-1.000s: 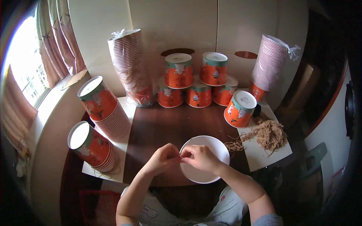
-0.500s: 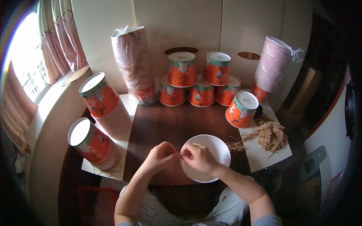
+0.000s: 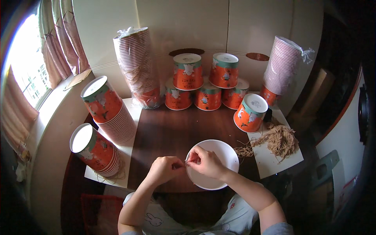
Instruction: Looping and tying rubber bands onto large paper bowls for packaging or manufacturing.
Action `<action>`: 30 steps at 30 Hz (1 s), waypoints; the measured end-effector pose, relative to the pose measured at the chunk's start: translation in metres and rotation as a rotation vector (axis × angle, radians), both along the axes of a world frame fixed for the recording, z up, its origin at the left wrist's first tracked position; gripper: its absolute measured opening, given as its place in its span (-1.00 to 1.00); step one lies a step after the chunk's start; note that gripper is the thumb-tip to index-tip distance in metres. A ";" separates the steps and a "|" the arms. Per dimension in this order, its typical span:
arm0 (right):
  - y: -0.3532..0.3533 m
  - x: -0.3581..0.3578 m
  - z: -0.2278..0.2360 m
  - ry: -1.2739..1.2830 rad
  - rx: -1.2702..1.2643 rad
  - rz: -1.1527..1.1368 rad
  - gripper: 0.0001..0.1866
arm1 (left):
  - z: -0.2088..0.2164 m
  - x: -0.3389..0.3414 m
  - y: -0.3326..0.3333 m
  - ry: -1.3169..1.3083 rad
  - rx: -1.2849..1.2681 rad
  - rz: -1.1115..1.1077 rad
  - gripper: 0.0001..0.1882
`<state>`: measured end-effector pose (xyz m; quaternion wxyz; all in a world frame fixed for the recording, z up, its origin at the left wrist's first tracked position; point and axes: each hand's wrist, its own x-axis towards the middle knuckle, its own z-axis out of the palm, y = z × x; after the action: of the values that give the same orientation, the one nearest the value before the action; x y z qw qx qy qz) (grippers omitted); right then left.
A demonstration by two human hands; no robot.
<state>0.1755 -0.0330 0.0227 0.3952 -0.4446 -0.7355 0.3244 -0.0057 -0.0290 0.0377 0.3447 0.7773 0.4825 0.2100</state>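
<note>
White and round, a paper lid lies at the near edge of the dark wooden table, partly past the rim toward the person's lap. Over its left side the right hand and the left hand meet, fingers of both pinched shut on a thin piece of string stretched between them; the string is too fine to tell more. Both forearms come up from the lower edge.

Just right of the lid, a few loose strands trail onto a white sheet, where a tangled heap of tan string lies. Beside that heap, an orange paper cup with a white lid rests tilted on its side.

To the left, on another white sheet, two leaning stacks of orange cups point their open mouths up and leftward, the nearer stack close to the table's front corner.

Farther back, against the cream wall, five lidded orange cups stand in a small pyramid, three below and two above. A tall stack of cups wrapped in clear plastic leans at the left of the pyramid, and a second wrapped stack stands at the right. Beyond the left side, pink curtains hang by a bright window.
</note>
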 end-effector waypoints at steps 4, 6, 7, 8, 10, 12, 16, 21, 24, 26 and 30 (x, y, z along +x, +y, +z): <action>0.001 0.001 -0.002 0.006 0.047 0.004 -0.81 | 0.001 0.000 0.000 -0.031 0.084 0.064 -0.84; 0.001 0.001 -0.002 0.011 0.044 0.001 -0.81 | 0.001 0.000 -0.001 -0.052 0.074 0.095 -0.84; 0.001 0.001 -0.002 0.015 0.041 0.000 -0.81 | 0.000 -0.001 -0.001 -0.016 0.094 0.045 -0.84; 0.001 0.001 -0.002 0.016 0.041 0.000 -0.81 | -0.002 -0.001 -0.001 0.021 0.114 -0.006 -0.84; 0.000 0.000 -0.001 0.017 0.042 0.013 -0.81 | -0.009 0.000 -0.001 0.033 0.128 -0.024 -0.85; 0.000 0.000 -0.001 0.009 0.047 0.012 -0.81 | -0.011 0.000 -0.001 0.043 0.142 -0.045 -0.85; 0.002 0.000 -0.004 0.013 0.031 0.013 -0.81 | -0.008 0.003 -0.002 -0.004 0.242 0.008 -0.87; 0.000 0.000 -0.003 0.013 0.025 0.002 -0.79 | -0.009 0.009 -0.001 -0.122 0.252 0.055 -0.88; 0.000 -0.002 -0.004 0.004 0.037 -0.005 -0.78 | -0.013 0.008 0.000 -0.155 0.304 0.044 -0.88; 0.001 -0.002 -0.004 0.000 0.045 -0.008 -0.77 | -0.014 0.007 0.001 -0.162 0.255 0.056 -0.86; 0.001 -0.001 -0.007 0.011 0.045 -0.008 -0.77 | -0.012 0.009 -0.001 -0.199 0.062 0.116 -0.84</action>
<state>0.1746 -0.0317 0.0159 0.4103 -0.4367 -0.7385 0.3090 0.0029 -0.0299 0.0258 0.3539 0.7338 0.4832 0.3206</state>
